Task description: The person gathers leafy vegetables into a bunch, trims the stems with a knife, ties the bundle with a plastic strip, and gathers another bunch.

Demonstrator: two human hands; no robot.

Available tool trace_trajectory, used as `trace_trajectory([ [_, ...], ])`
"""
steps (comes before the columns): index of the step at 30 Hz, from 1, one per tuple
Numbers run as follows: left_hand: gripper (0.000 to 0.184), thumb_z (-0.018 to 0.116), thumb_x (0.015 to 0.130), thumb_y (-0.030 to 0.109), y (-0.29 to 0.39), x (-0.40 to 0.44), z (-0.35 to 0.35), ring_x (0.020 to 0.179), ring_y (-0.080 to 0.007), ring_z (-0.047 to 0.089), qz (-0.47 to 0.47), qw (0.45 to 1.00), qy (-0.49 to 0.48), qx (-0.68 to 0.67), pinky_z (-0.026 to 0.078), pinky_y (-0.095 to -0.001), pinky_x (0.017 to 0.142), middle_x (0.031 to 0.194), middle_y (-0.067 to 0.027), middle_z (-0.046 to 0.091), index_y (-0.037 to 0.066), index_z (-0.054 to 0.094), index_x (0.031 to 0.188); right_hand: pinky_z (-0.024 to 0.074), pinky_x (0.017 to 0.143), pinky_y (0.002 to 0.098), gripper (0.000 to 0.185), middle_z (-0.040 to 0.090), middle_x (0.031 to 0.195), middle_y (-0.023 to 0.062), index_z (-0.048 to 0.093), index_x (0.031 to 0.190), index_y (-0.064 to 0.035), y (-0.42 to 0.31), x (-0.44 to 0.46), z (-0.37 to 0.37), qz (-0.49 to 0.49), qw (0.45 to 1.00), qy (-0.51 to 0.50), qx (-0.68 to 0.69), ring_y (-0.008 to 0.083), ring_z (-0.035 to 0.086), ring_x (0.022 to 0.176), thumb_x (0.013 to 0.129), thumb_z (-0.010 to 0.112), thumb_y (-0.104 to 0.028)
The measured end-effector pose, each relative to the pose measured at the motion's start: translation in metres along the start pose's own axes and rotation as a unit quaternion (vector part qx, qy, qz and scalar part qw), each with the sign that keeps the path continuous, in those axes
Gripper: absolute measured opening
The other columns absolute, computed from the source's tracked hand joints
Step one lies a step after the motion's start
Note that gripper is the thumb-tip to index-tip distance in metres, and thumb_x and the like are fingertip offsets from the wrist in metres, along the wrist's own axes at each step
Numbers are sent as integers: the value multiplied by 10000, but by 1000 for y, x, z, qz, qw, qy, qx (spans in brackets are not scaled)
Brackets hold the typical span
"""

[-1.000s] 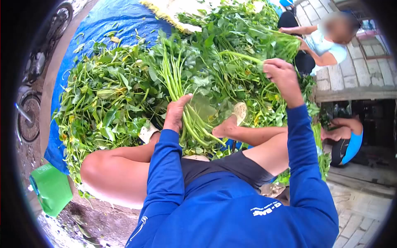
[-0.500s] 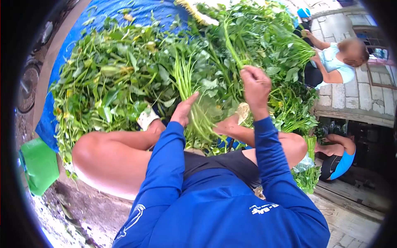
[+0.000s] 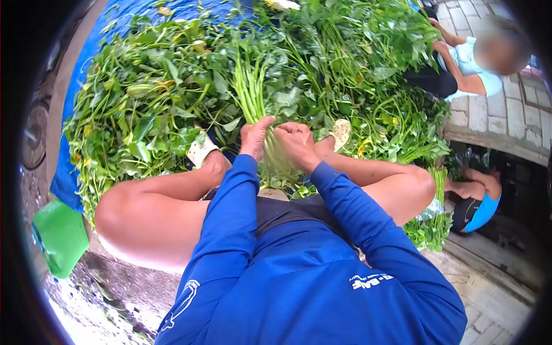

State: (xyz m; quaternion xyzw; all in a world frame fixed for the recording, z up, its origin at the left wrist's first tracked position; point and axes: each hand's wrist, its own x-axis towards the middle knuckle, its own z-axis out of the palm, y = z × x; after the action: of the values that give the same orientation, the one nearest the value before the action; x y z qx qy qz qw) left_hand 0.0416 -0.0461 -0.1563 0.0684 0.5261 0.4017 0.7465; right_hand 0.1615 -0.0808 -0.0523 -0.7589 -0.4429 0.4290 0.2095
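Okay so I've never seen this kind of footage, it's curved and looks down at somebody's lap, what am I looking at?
There is no machine here, just a person working bare-handed. Everything is seen from one camera worn on the head, facing forward and down. The left hand holds a bunch of green stems. The right hand is curled close beside it; whether it grips any is unclear. Beyond, a leafy heap lies on a blue tarp. Another person is at upper right.
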Motion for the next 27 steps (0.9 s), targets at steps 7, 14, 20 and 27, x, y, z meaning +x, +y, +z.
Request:
trace_trajectory([
  [7,293,874,839,156,81,-5,1,694,-149,655,127,981,15,144,530,-325,651,849,-57,730,-28,751,1031,579,794,421,255,770,953,202,783,1002,-14,24,41,-99,32,964,-202,-170,325,739,855,921,737,-252],
  [14,224,825,890,153,109,-22,33,619,-168,665,46,994,4,101,552,-320,585,811,-55,707,14,711,1024,572,991,488,288,772,1168,207,807,1121,-137,182,218,-112,-3,961,114,-253,428,725,1106,909,645,-246],
  [20,266,857,893,220,84,0,20,627,-158,688,6,996,-9,90,586,-308,593,792,-46,698,29,722,1020,555,1016,464,327,755,1211,222,782,1171,-120,146,209,-119,32,974,61,-215,416,718,1130,893,659,-239],
  [27,292,863,892,235,75,9,19,632,-171,693,31,996,-20,83,586,-319,595,803,-51,714,19,739,1044,554,831,338,271,755,998,83,732,1212,-31,60,175,-221,-110,989,20,-95,168,671,906,981,667,-158],
])
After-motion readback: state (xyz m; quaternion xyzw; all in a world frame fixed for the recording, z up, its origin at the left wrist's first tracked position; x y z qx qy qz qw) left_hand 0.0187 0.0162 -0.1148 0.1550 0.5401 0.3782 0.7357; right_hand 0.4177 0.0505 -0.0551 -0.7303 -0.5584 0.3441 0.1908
